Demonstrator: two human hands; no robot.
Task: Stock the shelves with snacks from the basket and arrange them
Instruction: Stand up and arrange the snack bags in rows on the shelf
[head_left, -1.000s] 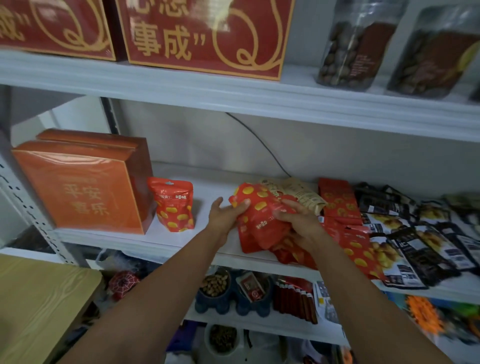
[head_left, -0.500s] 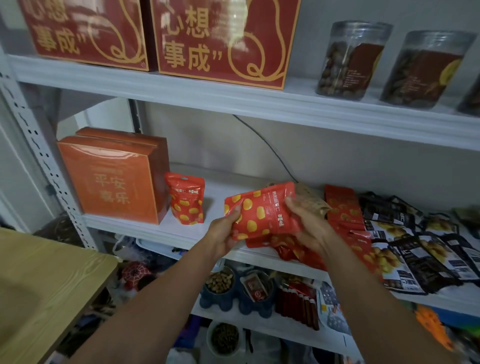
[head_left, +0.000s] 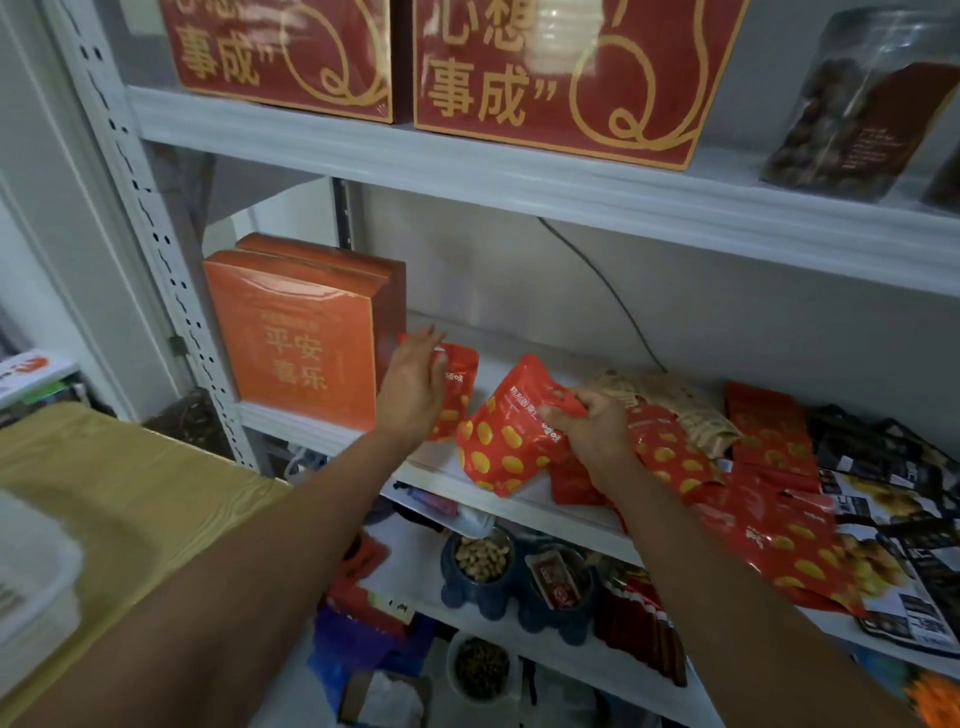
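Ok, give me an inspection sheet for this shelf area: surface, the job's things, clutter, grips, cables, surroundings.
Surface: white middle shelf, with a bare strip behind the pouches.
Job's things: spotted red pouch held over the shelf's front; upright red pouch beside the orange boxes; basket not seen.
Clutter: heap of red pouches and black packets lying loose to the right.
Grips: left grip has its fingers straight at the upright red pouch, contact unclear; right grip pinches the spotted red pouch's upper edge.
Cables: thin black cable down the back wall.
Surroundings: red boxes and a jar on the shelf above; bowl of nuts below; wooden table at left.
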